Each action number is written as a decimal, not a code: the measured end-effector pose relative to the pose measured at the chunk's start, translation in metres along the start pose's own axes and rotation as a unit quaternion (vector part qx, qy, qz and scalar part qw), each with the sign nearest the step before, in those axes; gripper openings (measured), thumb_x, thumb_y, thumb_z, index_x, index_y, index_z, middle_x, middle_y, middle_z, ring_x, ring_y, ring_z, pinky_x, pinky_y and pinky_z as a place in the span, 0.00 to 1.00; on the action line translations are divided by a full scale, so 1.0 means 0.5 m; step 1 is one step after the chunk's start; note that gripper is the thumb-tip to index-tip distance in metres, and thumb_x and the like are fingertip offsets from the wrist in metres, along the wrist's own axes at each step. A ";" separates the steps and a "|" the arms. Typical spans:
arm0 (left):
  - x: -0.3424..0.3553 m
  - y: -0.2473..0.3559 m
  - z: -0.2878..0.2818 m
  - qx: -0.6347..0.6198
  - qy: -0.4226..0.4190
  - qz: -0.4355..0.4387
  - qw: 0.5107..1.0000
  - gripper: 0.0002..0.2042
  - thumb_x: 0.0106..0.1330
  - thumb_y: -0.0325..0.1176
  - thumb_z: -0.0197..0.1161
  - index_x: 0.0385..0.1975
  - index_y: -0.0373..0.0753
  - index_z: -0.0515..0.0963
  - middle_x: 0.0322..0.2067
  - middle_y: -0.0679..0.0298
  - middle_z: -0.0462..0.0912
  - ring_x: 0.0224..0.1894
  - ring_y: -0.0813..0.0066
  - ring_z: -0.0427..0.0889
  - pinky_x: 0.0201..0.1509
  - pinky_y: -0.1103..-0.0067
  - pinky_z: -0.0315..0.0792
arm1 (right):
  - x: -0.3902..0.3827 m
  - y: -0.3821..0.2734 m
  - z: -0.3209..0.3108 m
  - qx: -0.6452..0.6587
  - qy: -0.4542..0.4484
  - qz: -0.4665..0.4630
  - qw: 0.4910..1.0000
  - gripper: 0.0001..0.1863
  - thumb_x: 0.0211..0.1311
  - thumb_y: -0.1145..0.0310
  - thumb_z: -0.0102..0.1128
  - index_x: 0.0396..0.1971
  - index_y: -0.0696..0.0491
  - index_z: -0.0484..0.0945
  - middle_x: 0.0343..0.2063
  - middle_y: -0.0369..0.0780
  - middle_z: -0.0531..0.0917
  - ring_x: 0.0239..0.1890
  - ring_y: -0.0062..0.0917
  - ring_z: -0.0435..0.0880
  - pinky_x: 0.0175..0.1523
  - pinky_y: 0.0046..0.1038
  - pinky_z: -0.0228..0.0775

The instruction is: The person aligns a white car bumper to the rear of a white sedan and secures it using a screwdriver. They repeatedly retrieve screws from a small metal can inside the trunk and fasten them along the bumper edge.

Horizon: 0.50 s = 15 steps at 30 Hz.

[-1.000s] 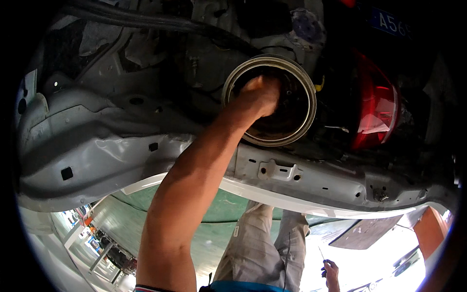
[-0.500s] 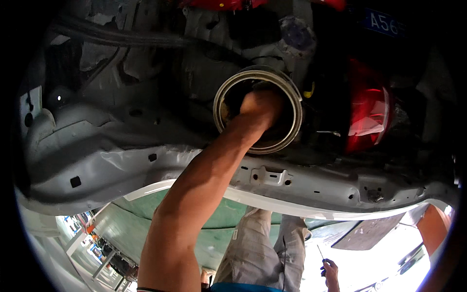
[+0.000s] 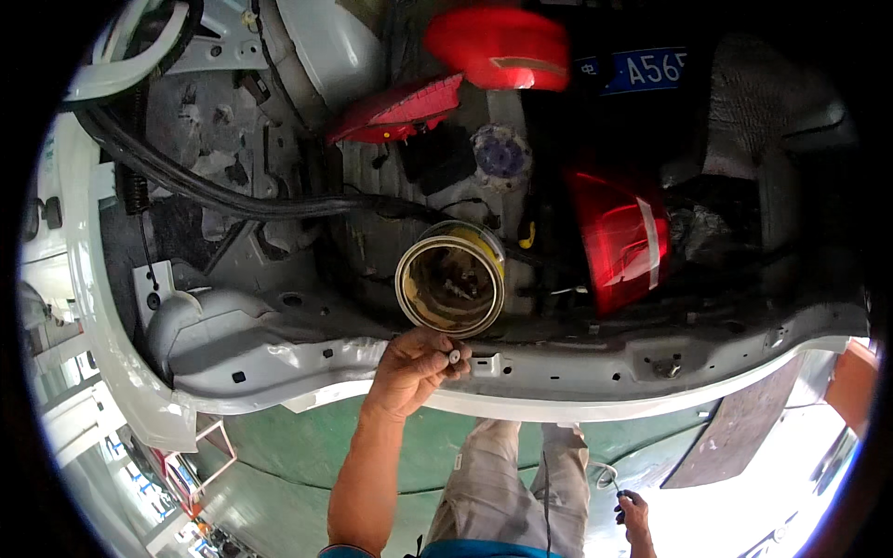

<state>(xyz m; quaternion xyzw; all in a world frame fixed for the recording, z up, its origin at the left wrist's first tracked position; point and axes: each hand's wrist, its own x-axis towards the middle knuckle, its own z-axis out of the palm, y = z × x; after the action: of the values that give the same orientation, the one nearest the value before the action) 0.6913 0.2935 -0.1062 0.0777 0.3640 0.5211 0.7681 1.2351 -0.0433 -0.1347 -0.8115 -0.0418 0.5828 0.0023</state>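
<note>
Beyond closed hands (image 3: 407, 374), lettered blue plate (image 3: 646, 72), left pinching round piece (image 3: 454, 356) by can (image 3: 482, 236), right (image 3: 634, 514) gripping thin tool (image 3: 619, 489)

From the head, one wide fisheye looks down over the can (image 3: 489, 244).

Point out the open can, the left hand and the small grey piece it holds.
Open can (image 3: 421, 284): head view, on its inner wall.
Left hand (image 3: 409, 374): head view, on its middle.
Small grey piece (image 3: 454, 356): head view, on its round end.
</note>
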 end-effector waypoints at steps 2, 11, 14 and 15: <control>0.000 -0.003 0.003 -0.008 0.001 -0.016 1.000 0.07 0.64 0.25 0.67 0.41 0.39 0.83 0.43 0.55 0.85 0.43 0.62 0.85 0.44 0.74 0.79 | -0.006 -0.015 0.007 0.015 0.003 -0.005 1.000 0.22 0.64 0.66 0.61 0.55 0.60 0.76 0.22 0.41 0.80 0.14 0.20 0.73 0.19 0.24 0.67; 0.090 0.016 -0.016 0.420 0.199 -0.073 0.882 0.06 0.71 0.29 0.62 0.42 0.34 0.79 0.34 0.62 0.84 0.35 0.77 0.83 0.37 0.78 0.77 | 0.010 0.006 -0.001 0.006 0.009 0.022 1.000 0.22 0.64 0.67 0.61 0.56 0.59 0.75 0.23 0.42 0.81 0.15 0.21 0.74 0.19 0.24 0.66; 0.171 0.003 -0.055 0.610 0.182 -0.008 0.771 0.08 0.69 0.31 0.63 0.42 0.34 0.78 0.31 0.59 0.84 0.33 0.71 0.84 0.38 0.74 0.77 | -0.005 -0.024 0.013 -0.022 0.008 0.024 0.999 0.21 0.64 0.66 0.61 0.55 0.60 0.77 0.23 0.41 0.81 0.16 0.21 0.74 0.20 0.23 0.66; 0.193 0.004 -0.054 0.611 0.206 0.009 0.765 0.09 0.67 0.32 0.64 0.43 0.35 0.79 0.32 0.53 0.85 0.34 0.62 0.86 0.39 0.69 0.77 | -0.006 -0.033 0.012 -0.031 0.013 0.025 0.999 0.21 0.64 0.66 0.61 0.54 0.60 0.77 0.23 0.41 0.81 0.16 0.20 0.74 0.20 0.23 0.65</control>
<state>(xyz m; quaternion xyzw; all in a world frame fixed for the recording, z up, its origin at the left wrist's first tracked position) 0.6912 0.3703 -0.1710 0.4244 0.7540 0.1990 0.4601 1.2274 -0.0274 -0.1327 -0.8193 -0.0396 0.5708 -0.0374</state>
